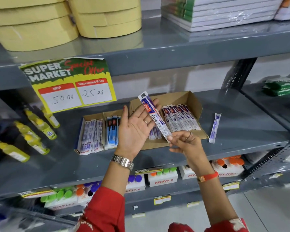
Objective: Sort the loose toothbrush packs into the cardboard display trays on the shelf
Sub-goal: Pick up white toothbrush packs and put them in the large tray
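My right hand (184, 142) pinches the lower end of a white and purple toothbrush pack (155, 116), held slanted above the shelf. Its upper part rests against the fingers of my left hand (136, 126), which is spread flat, palm up. Behind them stands a wide cardboard tray (193, 104) with several purple packs lying in it. To its left a narrower tray (110, 129) holds blue packs, and the leftmost tray (90, 134) holds white and purple packs. One loose pack (215, 127) lies on the grey shelf to the right of the wide tray.
Yellow bottles (35, 131) lie on the shelf at the left under a price sign (70, 84). Tape rolls (65, 17) and wrapped notebooks (224, 12) fill the shelf above. Boxes of capped bottles (162, 178) sit on the shelf below. Green packets (281, 87) lie at far right.
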